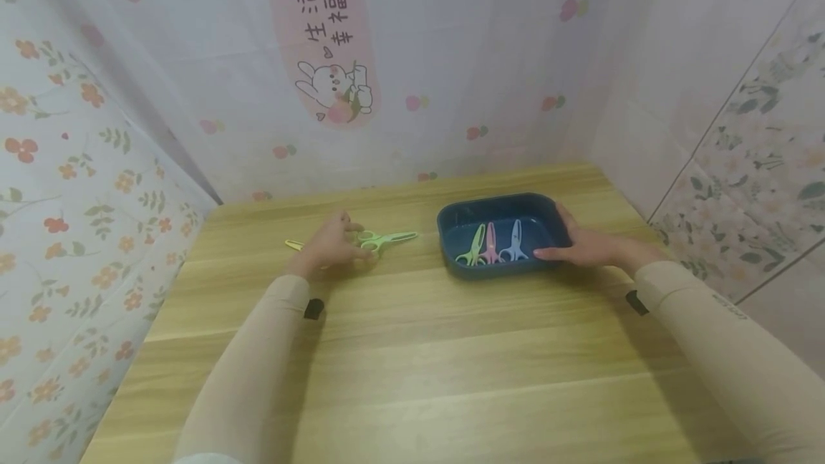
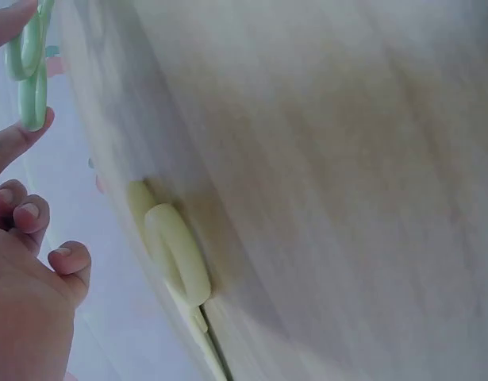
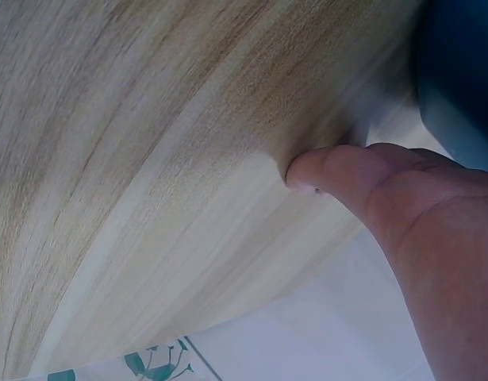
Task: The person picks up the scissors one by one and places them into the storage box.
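From the head view we see a person's left hand (image 1: pixel 331 242) pinching light green scissors (image 1: pixel 387 240) by the handle loops, just above or on the tabletop (image 1: pixel 419 349); we cannot tell which. Their long axis runs left to right, tips pointing right towards a dark blue tray (image 1: pixel 490 273). The right hand (image 1: pixel 583 243) grips the tray's right end, thumb over the rim. Inside, yellow-green scissors (image 1: pixel 477 245), pink scissors (image 1: pixel 491 240) and blue scissors (image 1: pixel 515 240) lie side by side, handles nearest us, tips pointing away.

The left wrist view reveals the handle loops of yellow scissors (image 2: pixel 180 254) flat on the tabletop; from the head we see just their tip, pointing left past the hand. The right wrist view adds the tray's outer corner and green leaf print.

On the wall cloth (image 1: pixel 419 41), above a rabbit drawing (image 1: pixel 335 88), we read "生活甜" and "幸福满", cut off at the top. Sleeve lettering (image 1: pixel 730 306) is too small to read.
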The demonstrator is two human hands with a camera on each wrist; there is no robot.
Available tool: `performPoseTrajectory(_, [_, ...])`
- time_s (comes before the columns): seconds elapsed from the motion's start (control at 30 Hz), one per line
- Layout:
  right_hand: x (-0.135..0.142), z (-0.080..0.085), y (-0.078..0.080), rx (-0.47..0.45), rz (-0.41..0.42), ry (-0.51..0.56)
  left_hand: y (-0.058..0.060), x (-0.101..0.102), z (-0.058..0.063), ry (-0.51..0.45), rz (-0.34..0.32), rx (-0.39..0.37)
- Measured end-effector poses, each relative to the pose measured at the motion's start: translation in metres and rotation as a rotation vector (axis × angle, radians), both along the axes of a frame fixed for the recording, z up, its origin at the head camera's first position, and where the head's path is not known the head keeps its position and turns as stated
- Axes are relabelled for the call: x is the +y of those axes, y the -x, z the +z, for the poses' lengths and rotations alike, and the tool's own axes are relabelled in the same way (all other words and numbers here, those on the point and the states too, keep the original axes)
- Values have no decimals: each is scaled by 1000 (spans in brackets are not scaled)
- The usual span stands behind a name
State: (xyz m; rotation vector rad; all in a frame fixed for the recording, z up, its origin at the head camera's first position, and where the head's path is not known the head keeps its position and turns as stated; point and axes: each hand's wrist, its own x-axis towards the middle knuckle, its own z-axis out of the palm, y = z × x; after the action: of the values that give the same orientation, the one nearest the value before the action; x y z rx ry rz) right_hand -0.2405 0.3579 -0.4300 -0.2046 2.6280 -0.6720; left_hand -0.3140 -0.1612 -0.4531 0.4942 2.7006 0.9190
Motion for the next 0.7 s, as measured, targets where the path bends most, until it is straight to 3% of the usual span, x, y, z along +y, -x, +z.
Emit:
performPoseTrajectory(0.5, [0, -2, 2, 7, 2, 2, -3, -3, 9, -68, 41, -28])
performPoseTrajectory(0.7, [1, -2, 2, 9, 4, 13, -1, -4, 18, -102, 49, -20])
